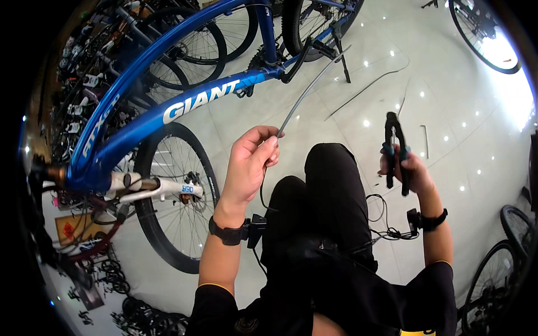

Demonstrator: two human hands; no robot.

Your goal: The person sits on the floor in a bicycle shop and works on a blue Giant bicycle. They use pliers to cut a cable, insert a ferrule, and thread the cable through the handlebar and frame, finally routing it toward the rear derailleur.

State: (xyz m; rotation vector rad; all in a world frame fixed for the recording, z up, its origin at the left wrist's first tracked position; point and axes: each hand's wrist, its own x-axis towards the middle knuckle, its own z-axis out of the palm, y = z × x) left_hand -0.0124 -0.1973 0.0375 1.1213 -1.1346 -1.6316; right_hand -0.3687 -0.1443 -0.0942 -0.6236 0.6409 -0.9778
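My left hand (250,162) is closed, pinching a length of grey cable housing (302,95) between thumb and fingers. The housing curves up and away to the right, and a thinner dark stretch hangs below the hand beside my knee. In my right hand (416,171) is a pair of dark-handled cable cutters (393,127), jaws pointing up and away from me. The cutters are apart from the housing. Left of my hands is a blue bicycle frame (140,127) with a white fork (159,189).
On the glossy tiled floor lie a cut length of cable (364,89) and an L-shaped hex key (426,143). The blue bicycle's front wheel (185,263) is near my left forearm. More bicycles crowd the left side; another wheel (482,280) stands at the lower right.
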